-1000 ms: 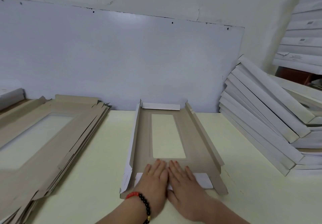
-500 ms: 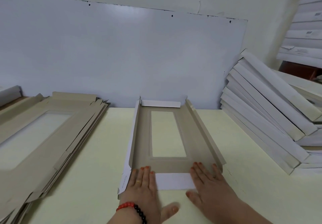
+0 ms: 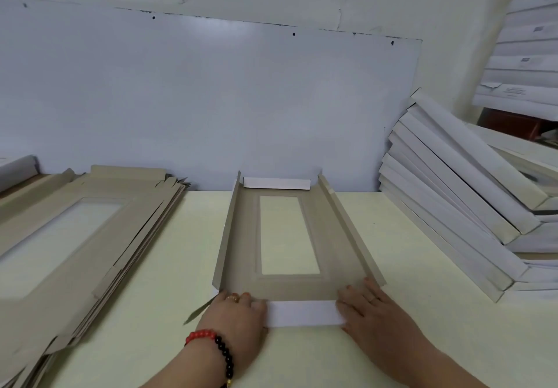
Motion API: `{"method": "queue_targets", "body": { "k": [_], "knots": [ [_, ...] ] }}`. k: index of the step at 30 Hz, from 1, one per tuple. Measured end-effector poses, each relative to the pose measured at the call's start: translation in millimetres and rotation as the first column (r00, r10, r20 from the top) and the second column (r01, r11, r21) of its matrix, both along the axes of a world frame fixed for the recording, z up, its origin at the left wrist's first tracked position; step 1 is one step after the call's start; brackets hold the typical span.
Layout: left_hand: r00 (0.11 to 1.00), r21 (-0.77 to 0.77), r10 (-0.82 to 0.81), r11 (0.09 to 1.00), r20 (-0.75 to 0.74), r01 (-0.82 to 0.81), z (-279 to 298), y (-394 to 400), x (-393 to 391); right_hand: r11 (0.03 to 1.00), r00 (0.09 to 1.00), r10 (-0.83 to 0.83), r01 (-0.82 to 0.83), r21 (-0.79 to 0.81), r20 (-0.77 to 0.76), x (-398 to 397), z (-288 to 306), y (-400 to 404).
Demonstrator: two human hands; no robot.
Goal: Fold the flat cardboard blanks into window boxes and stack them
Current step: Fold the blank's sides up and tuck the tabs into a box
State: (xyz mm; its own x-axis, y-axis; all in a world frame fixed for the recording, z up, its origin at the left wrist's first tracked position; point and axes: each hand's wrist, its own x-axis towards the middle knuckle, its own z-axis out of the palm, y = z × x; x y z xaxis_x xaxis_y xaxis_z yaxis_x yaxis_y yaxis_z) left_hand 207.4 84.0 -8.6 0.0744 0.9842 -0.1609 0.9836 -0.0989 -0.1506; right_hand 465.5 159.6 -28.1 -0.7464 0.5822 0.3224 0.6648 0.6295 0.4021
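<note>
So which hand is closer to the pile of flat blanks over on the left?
Left. The left hand presses the near-left corner of the half-folded blank, on the side facing the pile of flat blanks. The right hand presses the near-right corner, farther away.

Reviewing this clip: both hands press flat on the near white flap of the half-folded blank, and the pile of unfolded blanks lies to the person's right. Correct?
Not quite. In the head view the pile of unfolded blanks lies to the person's left; folded white boxes lean on the right. The left hand and right hand do press the near white flap of the half-folded blank.
</note>
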Motion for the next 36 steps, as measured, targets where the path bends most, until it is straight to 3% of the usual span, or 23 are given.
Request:
{"method": "queue_targets", "body": {
  "k": [3,5,10,12,15,17,19,21,22,26,29,32,36],
  "knots": [
    [0.999,-0.007,-0.052,0.999,0.009,0.052,8.6,4.1,2.3,0.995,0.997,0.064,-0.068,-0.071,-0.052,-6.5,3.8,-2.2],
    [0.999,0.000,-0.028,1.000,0.043,0.028,12.8,10.8,5.1,0.993,0.997,0.012,-0.021,-0.118,-0.079,-14.8,14.4,-0.7],
    [0.996,-0.005,0.032,0.999,0.080,-0.031,10.2,33.7,12.8,0.932,0.980,-0.142,0.180,-0.315,0.140,-44.7,32.3,7.7],
    [0.996,-0.004,0.045,0.999,0.078,-0.045,6.5,41.8,17.8,0.912,0.954,-0.217,0.274,-0.306,0.209,-59.8,37.7,7.3],
    [0.993,0.030,0.035,0.999,0.114,-0.039,-5.9,49.1,26.0,0.911,0.943,-0.271,0.316,-0.266,0.194,-77.6,30.0,6.9],
    [0.987,0.023,0.020,0.999,0.161,-0.024,-17.1,50.5,29.3,0.898,0.951,-0.281,0.307,-0.315,0.126,-86.0,17.0,5.8],
    [0.985,0.005,-0.011,1.000,0.171,0.010,-25.1,50.0,29.0,0.907,0.979,-0.199,0.200,-0.372,0.040,-86.9,7.1,1.0],
    [0.987,0.007,-0.035,0.999,0.159,0.035,-31.4,50.0,25.7,0.944,0.995,-0.088,0.069,-0.321,-0.046,-80.4,0.0,0.1],
    [0.987,0.007,-0.040,0.999,0.157,0.039,-33.7,49.7,23.7,0.937,0.998,-0.065,0.057,-0.345,-0.011,-81.0,3.2,-2.0],
    [0.985,-0.058,0.007,0.998,0.171,0.003,-37.7,48.0,16.5,0.878,0.996,-0.089,0.089,-0.470,0.022,-62.7,-3.5,8.0],
    [0.985,-0.093,0.064,0.994,0.160,-0.049,-38.0,45.1,13.3,0.951,0.995,-0.097,0.088,-0.296,-0.017,-52.1,-4.6,14.6],
    [0.985,-0.095,0.104,0.991,0.139,-0.092,-37.9,41.5,12.3,0.874,0.988,-0.135,0.155,-0.461,0.076,-48.6,-6.9,13.1],
    [0.979,-0.108,0.170,0.981,0.114,-0.158,-35.9,37.9,12.7,0.837,0.972,-0.213,0.236,-0.493,0.104,-48.9,-7.3,13.0]
  ]
}}
